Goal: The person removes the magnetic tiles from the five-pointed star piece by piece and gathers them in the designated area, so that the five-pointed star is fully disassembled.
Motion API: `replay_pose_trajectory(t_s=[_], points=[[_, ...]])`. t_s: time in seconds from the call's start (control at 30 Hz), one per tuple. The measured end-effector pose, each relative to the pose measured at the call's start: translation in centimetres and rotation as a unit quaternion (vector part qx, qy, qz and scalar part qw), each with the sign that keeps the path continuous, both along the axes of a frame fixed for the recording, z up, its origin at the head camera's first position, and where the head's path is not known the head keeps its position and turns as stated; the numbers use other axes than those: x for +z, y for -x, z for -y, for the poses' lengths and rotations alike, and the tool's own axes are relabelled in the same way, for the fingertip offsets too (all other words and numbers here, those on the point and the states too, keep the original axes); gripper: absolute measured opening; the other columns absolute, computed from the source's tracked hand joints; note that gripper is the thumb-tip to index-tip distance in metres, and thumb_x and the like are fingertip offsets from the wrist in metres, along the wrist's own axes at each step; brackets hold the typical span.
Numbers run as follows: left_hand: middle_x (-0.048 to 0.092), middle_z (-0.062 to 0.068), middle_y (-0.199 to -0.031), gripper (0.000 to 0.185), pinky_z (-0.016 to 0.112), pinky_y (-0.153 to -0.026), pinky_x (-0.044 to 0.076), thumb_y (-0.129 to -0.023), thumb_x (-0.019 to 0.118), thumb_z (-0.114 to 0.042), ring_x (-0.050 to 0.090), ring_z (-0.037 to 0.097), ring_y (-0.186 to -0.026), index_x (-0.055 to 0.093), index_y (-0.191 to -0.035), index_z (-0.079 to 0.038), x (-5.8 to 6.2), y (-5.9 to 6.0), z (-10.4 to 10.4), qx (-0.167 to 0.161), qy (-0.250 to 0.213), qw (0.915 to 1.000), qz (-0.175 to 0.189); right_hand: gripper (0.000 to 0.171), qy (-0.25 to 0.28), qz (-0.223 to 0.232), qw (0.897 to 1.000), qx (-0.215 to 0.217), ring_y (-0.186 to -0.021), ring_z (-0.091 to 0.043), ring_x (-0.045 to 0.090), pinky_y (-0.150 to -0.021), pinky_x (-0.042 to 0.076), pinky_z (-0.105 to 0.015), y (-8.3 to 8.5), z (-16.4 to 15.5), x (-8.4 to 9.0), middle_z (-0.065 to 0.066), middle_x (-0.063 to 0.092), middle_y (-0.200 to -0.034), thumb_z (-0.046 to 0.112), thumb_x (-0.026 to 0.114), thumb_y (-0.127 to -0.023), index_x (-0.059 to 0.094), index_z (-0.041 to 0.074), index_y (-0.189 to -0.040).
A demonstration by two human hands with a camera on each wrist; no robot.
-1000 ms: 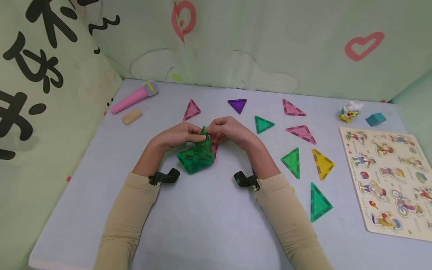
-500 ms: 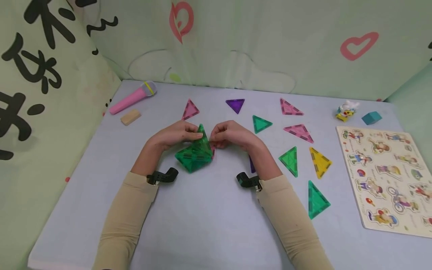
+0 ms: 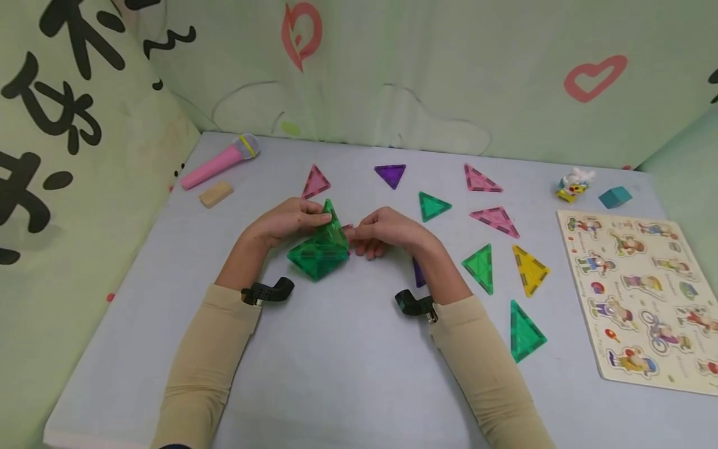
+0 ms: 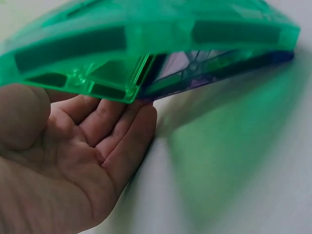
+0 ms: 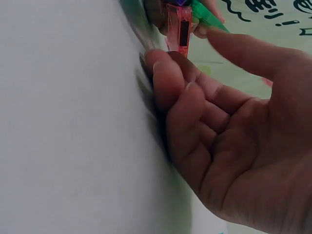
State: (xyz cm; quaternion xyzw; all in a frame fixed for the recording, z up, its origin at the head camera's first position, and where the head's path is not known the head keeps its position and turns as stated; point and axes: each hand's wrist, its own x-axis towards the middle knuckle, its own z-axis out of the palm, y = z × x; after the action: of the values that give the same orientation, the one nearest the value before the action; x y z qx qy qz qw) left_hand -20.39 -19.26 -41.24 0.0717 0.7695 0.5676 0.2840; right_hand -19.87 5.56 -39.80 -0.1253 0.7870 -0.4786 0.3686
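Observation:
Green magnetic tiles point(image 3: 318, 255) are joined into a pointed, hollow shape on the table. My left hand point(image 3: 283, 221) pinches its upright tip between thumb and fingers. In the left wrist view, a purple magnetic tile point(image 4: 263, 63) forms part of its underside. On the right side of the shape stands a pink magnetic tile point(image 5: 175, 29), mostly hidden in the head view. My right hand point(image 3: 388, 229) has thumb and index finger at this pink tile's edge, apparently pinching it, with the other fingers curled below. The exact fingertip contact is partly hidden.
Loose triangular tiles lie behind and right, including a purple one point(image 3: 390, 175), a yellow one point(image 3: 530, 269) and a green one point(image 3: 526, 332). A toy microphone point(image 3: 219, 163) and a wooden block point(image 3: 215, 194) lie back left. A picture puzzle board point(image 3: 639, 299) is at right.
My right hand has come down from the shape's tip to its right side. The green shape has shifted slightly left and turned, with my left hand still at its tip.

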Motion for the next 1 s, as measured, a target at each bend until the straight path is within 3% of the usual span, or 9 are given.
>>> replay_pose_trajectory(t_s=[0.17, 0.43, 0.7, 1.0], points=[[0.054, -0.003, -0.083, 0.02, 0.025, -0.08, 0.045, -0.1, 0.06, -0.023, 0.048, 0.012, -0.084, 0.064, -0.086, -0.008, 0.0, 0.0, 0.1, 0.036, -0.008, 0.9993, 0.008, 0.035, 0.042, 0.041, 0.998, -0.036, -0.065, -0.015, 0.067, -0.061, 0.053, -0.026, -0.2, 0.2, -0.4, -0.009, 0.074, -0.086, 0.035, 0.061, -0.098, 0.073, 0.002, -0.099], [0.056, -0.003, -0.087, 0.019, 0.024, -0.087, 0.05, -0.1, 0.061, -0.022, 0.052, 0.01, -0.089, 0.064, -0.088, -0.007, 0.1, -0.1, -0.2, 0.066, -0.027, 0.9974, -0.009, 0.025, 0.1, 0.1, 0.987, -0.081, -0.06, -0.016, 0.068, -0.056, 0.054, -0.023, -0.3, 1.4, -1.2, -0.008, 0.069, -0.073, 0.02, 0.053, -0.099, 0.068, 0.001, -0.094], [0.057, -0.006, -0.087, 0.021, 0.021, -0.083, 0.05, -0.099, 0.061, -0.022, 0.053, 0.009, -0.089, 0.064, -0.098, -0.002, -0.2, 0.0, -0.6, 0.082, -0.015, 0.9964, -0.016, 0.022, 0.123, 0.115, 0.98, -0.105, -0.057, -0.017, 0.069, -0.056, 0.056, -0.025, -0.3, 1.6, -1.3, -0.008, 0.068, -0.067, 0.014, 0.052, -0.098, 0.064, -0.001, -0.088], [0.054, -0.004, -0.083, 0.018, 0.022, -0.078, 0.048, -0.099, 0.06, -0.02, 0.051, 0.01, -0.084, 0.059, -0.087, -0.007, -0.5, 0.2, -0.9, 0.089, -0.017, 0.9957, -0.018, 0.021, 0.135, 0.123, 0.977, -0.115, -0.058, -0.018, 0.07, -0.056, 0.057, -0.025, -0.4, 1.3, -1.4, -0.009, 0.068, -0.068, 0.014, 0.054, -0.099, 0.064, -0.001, -0.088]])
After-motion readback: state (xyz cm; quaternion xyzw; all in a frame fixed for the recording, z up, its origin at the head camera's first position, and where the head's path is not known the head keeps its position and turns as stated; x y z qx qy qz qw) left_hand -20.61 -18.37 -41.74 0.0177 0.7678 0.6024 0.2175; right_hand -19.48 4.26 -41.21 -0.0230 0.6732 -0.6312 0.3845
